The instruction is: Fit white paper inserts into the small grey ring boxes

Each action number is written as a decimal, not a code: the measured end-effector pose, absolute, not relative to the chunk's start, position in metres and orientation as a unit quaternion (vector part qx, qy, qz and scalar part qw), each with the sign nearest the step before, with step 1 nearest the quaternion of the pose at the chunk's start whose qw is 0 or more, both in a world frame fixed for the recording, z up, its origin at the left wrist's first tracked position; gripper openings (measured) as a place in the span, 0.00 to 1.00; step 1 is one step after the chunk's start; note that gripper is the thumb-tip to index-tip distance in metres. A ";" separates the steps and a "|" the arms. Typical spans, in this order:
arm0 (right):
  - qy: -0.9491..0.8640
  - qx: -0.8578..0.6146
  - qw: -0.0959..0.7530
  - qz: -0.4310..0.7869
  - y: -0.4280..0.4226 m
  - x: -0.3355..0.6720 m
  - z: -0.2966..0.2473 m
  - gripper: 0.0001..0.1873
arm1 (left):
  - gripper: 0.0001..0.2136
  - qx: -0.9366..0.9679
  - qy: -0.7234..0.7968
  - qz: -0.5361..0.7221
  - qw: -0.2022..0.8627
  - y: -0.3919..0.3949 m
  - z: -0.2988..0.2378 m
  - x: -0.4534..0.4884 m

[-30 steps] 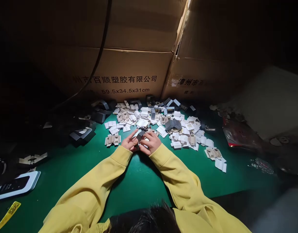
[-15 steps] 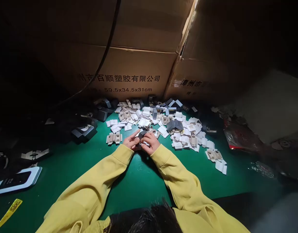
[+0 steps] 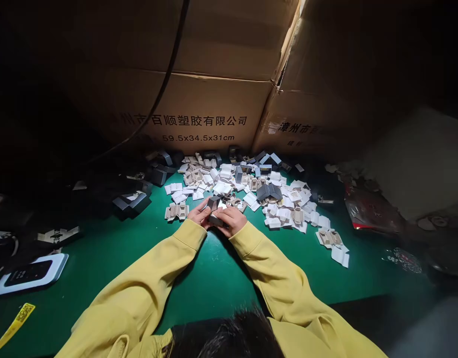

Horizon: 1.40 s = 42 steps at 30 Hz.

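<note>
A small dark hinged box [image 3: 213,203], its lid tilted up, is held between both hands above the green table [image 3: 214,278]. My left hand [image 3: 199,214] grips the box from the left side. From the right, my right hand [image 3: 231,219] has its fingers closed on the box's near part, with something white showing at its opening. The fingers hide much of the inside. Just beyond the hands lies a heap of folded white and grey card inserts [image 3: 223,189]. Another dark box [image 3: 269,192] rests open on that heap.
Large cardboard cartons [image 3: 199,104] stand along the back, with a black cable [image 3: 165,74] hanging before them. More dark boxes [image 3: 132,203] lie at the left. A white phone-like device [image 3: 30,273] and yellow strip [image 3: 15,325] are nearer; a red plastic packet [image 3: 370,209] is at right.
The dark box has been turned and now shows its raised lid and opening. My right fingers have shifted over its near part; both hands stay in about the same place.
</note>
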State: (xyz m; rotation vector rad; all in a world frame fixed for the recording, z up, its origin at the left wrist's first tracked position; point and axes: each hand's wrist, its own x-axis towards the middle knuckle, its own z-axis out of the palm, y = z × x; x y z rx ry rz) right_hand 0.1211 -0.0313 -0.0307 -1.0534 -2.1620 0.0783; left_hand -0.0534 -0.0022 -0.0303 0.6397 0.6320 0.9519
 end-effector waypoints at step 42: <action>-0.417 -0.539 0.476 0.556 -0.014 0.127 -0.007 0.12 | 0.29 0.420 0.364 0.395 0.731 -0.016 -0.022 -0.042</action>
